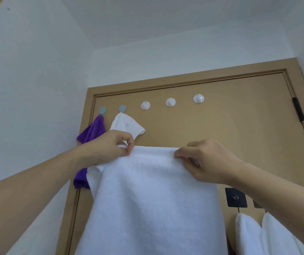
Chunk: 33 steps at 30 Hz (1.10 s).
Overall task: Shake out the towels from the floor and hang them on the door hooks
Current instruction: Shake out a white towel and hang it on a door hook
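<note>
I see my left hand (110, 146) and right hand (202, 161) pinching, fingers clamped, the top edge of a white towel (153, 199) against the door (230, 135); empty white hooks (170, 102) sit at twelve o'clock above it.

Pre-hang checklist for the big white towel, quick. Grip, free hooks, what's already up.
1. Left hand pinches the top edge of the large white towel: ok.
2. Right hand pinches the same edge: ok.
3. Top edge spread flat between the hands: ok.
4. Free hook available: ok; three white round hooks on the door are bare.
5. Blue hooks free: not ok; a purple cloth and a small white cloth hang there.
6. Hanging loop on the towel: cannot tell.
</note>
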Each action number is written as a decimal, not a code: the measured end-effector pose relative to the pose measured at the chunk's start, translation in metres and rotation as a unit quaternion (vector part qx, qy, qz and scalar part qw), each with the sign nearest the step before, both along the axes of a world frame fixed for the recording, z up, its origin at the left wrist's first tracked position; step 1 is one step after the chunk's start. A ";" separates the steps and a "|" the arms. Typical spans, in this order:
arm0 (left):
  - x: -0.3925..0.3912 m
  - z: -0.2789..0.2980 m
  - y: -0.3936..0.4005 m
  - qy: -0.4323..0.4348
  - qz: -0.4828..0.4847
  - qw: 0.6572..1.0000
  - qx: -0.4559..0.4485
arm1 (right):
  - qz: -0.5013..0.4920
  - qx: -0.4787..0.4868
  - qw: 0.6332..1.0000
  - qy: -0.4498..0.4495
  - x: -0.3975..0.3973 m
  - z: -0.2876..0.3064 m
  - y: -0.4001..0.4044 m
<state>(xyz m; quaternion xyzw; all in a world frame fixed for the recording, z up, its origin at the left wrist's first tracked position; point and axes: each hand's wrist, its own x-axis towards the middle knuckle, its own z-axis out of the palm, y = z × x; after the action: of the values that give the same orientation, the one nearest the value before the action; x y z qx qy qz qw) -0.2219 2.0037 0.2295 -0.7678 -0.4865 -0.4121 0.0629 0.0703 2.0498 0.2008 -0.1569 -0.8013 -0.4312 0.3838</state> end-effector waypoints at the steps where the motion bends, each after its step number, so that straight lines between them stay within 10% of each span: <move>1: -0.003 0.003 0.014 0.009 -0.004 1.000 0.002 | -0.013 0.000 1.000 0.001 -0.004 0.006 0.012; 13: -0.074 0.088 0.177 0.053 0.039 0.978 0.198 | -0.227 0.096 0.969 -0.003 -0.078 0.119 0.148; 22: -0.091 0.174 0.251 0.312 0.352 0.752 0.462 | -0.373 0.295 0.878 0.057 -0.127 0.228 0.219; 28: -0.079 0.216 0.295 0.222 0.331 0.790 0.466 | -0.427 0.263 0.860 0.091 -0.147 0.280 0.251; 33: -0.079 0.228 0.336 0.186 0.278 0.859 0.387 | -0.308 0.082 0.932 0.171 -0.160 0.295 0.268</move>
<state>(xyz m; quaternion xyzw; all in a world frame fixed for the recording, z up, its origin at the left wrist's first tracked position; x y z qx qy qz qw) -0.3007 2.3399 0.4572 -0.5771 -0.4602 -0.3818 0.5563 -0.0895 2.3181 0.4962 -0.4355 -0.5978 -0.5588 0.3751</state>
